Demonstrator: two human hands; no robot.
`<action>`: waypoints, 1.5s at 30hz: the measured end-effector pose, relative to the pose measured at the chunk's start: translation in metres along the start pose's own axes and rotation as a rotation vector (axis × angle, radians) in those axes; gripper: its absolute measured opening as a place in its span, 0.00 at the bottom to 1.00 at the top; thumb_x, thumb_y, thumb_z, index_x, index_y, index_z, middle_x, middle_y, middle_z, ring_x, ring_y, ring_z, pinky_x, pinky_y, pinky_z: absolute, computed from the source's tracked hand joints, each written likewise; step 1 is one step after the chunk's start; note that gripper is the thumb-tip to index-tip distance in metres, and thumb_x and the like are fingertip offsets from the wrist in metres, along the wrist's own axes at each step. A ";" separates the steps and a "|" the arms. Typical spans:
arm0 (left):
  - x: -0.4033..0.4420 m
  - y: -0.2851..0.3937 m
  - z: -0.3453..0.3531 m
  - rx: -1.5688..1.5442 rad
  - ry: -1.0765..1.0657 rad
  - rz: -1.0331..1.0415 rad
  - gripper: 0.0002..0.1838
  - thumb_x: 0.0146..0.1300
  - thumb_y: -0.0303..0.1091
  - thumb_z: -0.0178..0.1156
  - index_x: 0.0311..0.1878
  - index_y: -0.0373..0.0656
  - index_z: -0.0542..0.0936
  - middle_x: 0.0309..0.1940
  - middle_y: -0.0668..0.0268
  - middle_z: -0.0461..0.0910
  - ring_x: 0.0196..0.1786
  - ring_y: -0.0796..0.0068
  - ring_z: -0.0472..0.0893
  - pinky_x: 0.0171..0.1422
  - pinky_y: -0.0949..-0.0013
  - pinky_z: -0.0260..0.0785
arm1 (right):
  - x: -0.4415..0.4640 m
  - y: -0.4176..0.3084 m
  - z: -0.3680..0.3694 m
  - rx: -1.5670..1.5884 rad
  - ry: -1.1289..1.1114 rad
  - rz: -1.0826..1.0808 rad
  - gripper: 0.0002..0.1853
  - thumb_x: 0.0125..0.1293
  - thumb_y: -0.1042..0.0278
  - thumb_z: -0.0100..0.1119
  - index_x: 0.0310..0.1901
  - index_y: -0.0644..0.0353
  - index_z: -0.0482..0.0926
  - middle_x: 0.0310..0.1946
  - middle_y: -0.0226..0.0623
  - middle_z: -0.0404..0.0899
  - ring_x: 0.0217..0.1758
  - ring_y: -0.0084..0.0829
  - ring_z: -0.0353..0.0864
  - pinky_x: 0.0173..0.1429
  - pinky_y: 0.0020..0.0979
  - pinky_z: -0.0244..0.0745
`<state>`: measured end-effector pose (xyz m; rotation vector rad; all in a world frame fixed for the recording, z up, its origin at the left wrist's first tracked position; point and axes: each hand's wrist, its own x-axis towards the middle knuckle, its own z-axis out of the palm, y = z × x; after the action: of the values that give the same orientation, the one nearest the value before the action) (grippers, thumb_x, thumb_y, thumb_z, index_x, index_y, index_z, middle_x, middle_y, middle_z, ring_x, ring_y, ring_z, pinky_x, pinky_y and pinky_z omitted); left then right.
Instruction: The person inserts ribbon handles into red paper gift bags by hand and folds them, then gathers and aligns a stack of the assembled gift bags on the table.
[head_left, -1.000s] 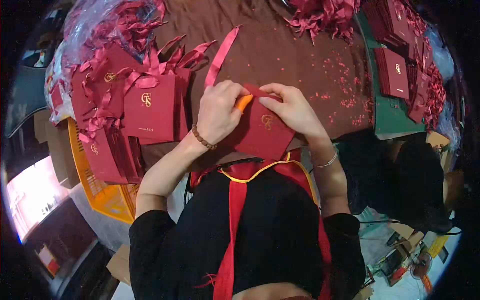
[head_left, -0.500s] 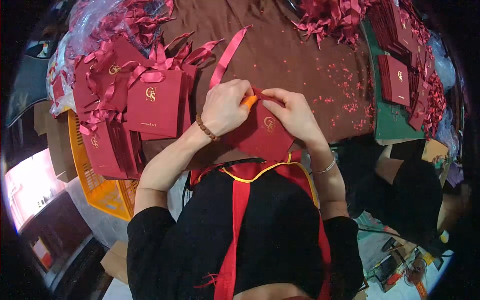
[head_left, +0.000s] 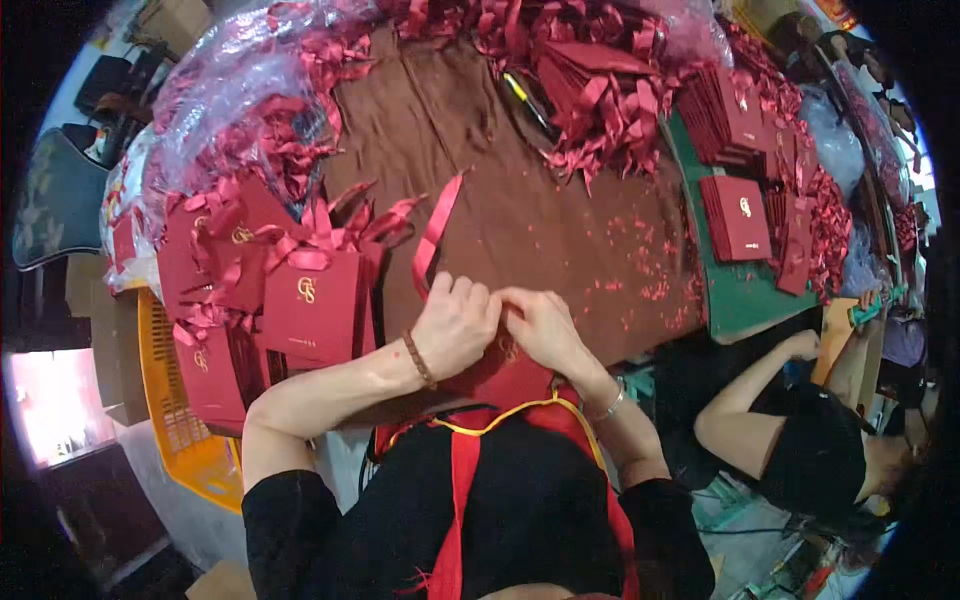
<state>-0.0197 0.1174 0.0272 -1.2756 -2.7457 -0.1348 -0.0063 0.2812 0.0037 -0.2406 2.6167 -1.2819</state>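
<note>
My left hand (head_left: 455,325), with a beaded bracelet at the wrist, is closed around a dark pink ribbon (head_left: 438,232) that sticks up beyond the fist. My right hand (head_left: 540,325) is pinched at the top edge of a red paper bag (head_left: 495,372), touching my left fingers. The bag has a gold logo and lies at the near edge of the brown cloth (head_left: 500,215). The orange object seen earlier is hidden now. Stacks of red bags with ribbon handles (head_left: 312,305) stand to the left of my left hand.
More red bags (head_left: 740,215) lie on a green board (head_left: 755,305) at the right. Ribbons and bags (head_left: 600,95) are piled at the far side beside a yellow-and-black pen (head_left: 525,98). An orange crate (head_left: 180,420) is below left. A co-worker (head_left: 800,430) sits at the right.
The view has tilted up, so the far side of the table shows more. My hands are closer together, and the orange object by my left fingers has gone out of sight.
</note>
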 end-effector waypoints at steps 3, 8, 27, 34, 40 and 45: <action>-0.003 0.000 0.000 -0.079 -0.036 -0.002 0.07 0.45 0.31 0.54 0.30 0.42 0.73 0.26 0.62 0.72 0.33 0.64 0.73 0.41 0.61 0.60 | -0.001 -0.001 -0.002 0.039 -0.052 0.042 0.14 0.55 0.68 0.52 0.42 0.56 0.80 0.34 0.47 0.80 0.40 0.49 0.79 0.44 0.45 0.74; -0.005 -0.013 0.004 -0.287 -0.050 -0.117 0.05 0.46 0.29 0.54 0.29 0.40 0.73 0.24 0.58 0.75 0.30 0.58 0.77 0.35 0.57 0.65 | -0.005 -0.005 -0.001 0.034 -0.077 0.083 0.15 0.56 0.64 0.54 0.44 0.57 0.79 0.38 0.45 0.81 0.44 0.44 0.80 0.48 0.41 0.74; -0.022 -0.020 0.013 -0.828 -0.057 -0.536 0.06 0.52 0.30 0.58 0.31 0.38 0.77 0.29 0.53 0.78 0.36 0.53 0.78 0.39 0.58 0.69 | -0.009 0.014 -0.007 0.286 -0.219 0.150 0.14 0.60 0.73 0.57 0.46 0.69 0.76 0.37 0.36 0.81 0.40 0.21 0.77 0.45 0.23 0.72; -0.021 -0.005 0.017 -0.753 -0.019 -0.450 0.05 0.51 0.27 0.60 0.31 0.37 0.76 0.28 0.54 0.77 0.33 0.55 0.79 0.35 0.61 0.68 | -0.007 0.005 -0.011 0.265 -0.246 0.163 0.13 0.59 0.72 0.57 0.45 0.69 0.77 0.36 0.35 0.81 0.39 0.18 0.76 0.44 0.22 0.72; -0.015 -0.007 0.015 -0.818 -0.090 -0.469 0.06 0.50 0.27 0.58 0.32 0.36 0.76 0.28 0.53 0.77 0.34 0.54 0.78 0.36 0.61 0.68 | -0.011 0.007 -0.010 0.363 -0.273 0.177 0.14 0.58 0.73 0.57 0.46 0.69 0.76 0.37 0.35 0.81 0.39 0.19 0.76 0.44 0.23 0.72; -0.016 -0.002 0.021 -0.729 0.058 -0.398 0.04 0.51 0.26 0.58 0.30 0.37 0.75 0.26 0.54 0.76 0.33 0.52 0.77 0.35 0.58 0.67 | -0.013 0.004 -0.010 0.403 -0.277 0.199 0.13 0.59 0.75 0.56 0.46 0.68 0.76 0.37 0.34 0.81 0.39 0.19 0.76 0.44 0.21 0.72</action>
<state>-0.0127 0.1065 0.0045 -0.7549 -2.9551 -1.2706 0.0032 0.2941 0.0075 -0.0782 2.0453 -1.5403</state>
